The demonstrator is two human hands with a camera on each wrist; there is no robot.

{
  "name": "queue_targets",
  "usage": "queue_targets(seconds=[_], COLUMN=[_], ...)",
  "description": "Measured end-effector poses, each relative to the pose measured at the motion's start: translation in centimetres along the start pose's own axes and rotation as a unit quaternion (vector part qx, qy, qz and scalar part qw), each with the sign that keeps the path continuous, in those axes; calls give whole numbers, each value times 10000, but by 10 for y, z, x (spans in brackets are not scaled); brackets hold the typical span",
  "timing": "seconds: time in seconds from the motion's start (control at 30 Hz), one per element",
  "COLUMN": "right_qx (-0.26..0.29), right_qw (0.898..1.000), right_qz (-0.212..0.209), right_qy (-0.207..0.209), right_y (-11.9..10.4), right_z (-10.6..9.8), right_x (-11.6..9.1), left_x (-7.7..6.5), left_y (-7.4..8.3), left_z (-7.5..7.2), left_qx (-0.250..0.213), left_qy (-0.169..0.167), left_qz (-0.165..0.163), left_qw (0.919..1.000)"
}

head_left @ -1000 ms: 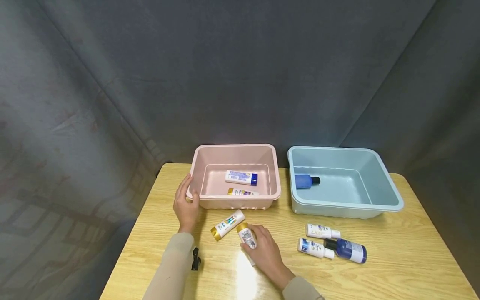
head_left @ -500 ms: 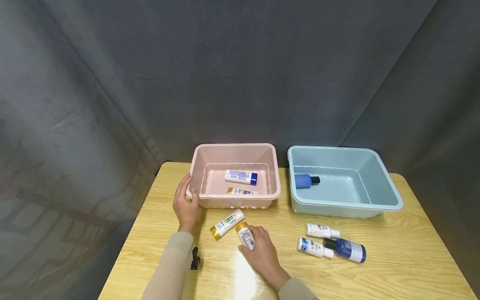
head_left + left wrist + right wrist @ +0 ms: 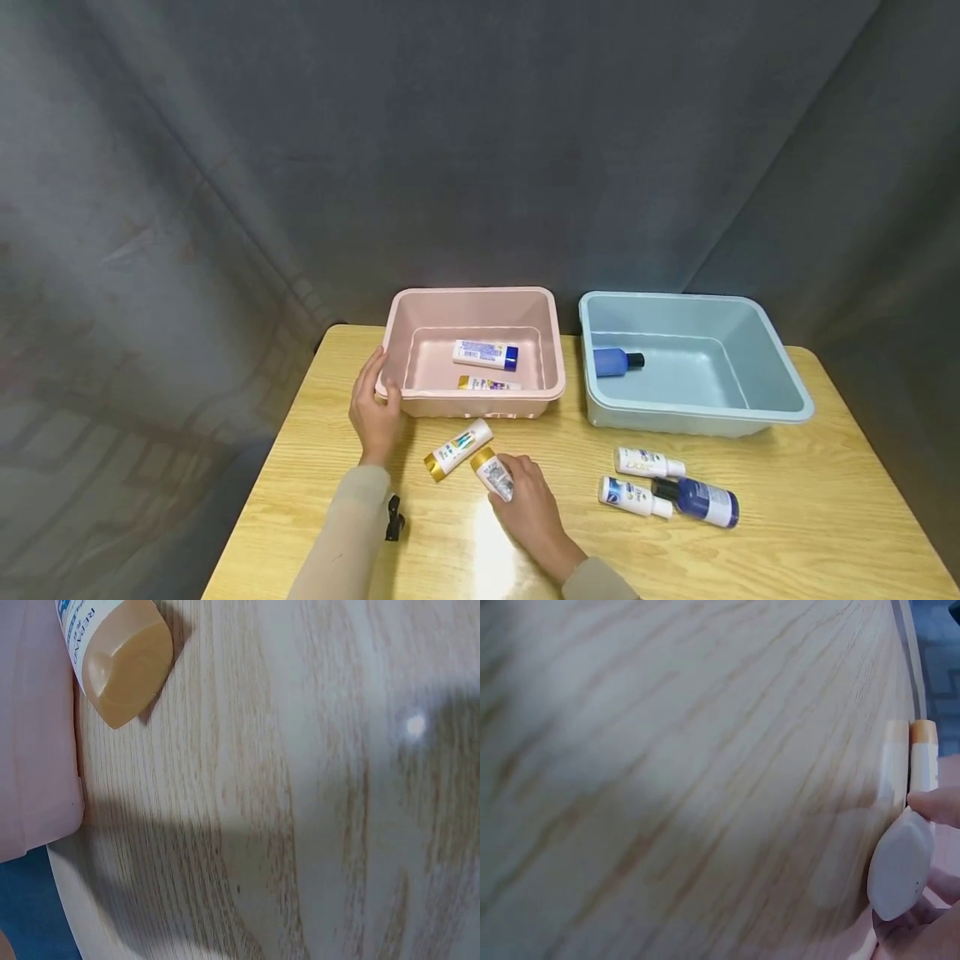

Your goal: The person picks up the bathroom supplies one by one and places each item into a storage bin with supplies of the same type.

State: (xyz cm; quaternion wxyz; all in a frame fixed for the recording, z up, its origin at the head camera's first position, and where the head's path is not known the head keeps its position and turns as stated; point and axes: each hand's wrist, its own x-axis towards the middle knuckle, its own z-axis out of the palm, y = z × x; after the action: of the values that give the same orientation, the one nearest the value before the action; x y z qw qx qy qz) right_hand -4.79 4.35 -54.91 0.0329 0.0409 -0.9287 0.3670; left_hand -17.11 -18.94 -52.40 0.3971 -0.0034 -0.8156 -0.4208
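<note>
My left hand rests at the front left corner of the pink bin, its thumb at the front rim and its fingers along the side. The right hand grips a white bottle with a gold cap on the table; the palm covers part of it. In the right wrist view, thumb and fingers surround the bottle's white end. Just left of it lies another white bottle with a gold cap, whose cap end shows close to the bin in the left wrist view.
Inside the pink bin lie a white blue-capped tube and a gold-capped one. A blue bin at right holds a blue bottle. Two white bottles and a dark blue bottle lie before it.
The gold-capped bottle has turned slightly under the right hand, and its lower end, visible beneath the hand before, is now covered. My left hand stays at the bin's corner.
</note>
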Motion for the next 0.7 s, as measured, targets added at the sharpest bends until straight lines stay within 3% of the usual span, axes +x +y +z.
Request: queue_targets(seconds=[0.37, 0.7], right_qx=[-6, -139], right_qw=[9997, 9988], right_qz=[-149, -452], right_qy=[207, 82], right_y=[4, 2], right_z=[-3, -10], right_x=[-3, 1], left_x=[-2, 0], left_y=[2, 5], left_z=[0, 0], left_qx=[58, 129], left_qy=[-65, -33], left_qz=[-69, 10], left_qw=[9999, 9999])
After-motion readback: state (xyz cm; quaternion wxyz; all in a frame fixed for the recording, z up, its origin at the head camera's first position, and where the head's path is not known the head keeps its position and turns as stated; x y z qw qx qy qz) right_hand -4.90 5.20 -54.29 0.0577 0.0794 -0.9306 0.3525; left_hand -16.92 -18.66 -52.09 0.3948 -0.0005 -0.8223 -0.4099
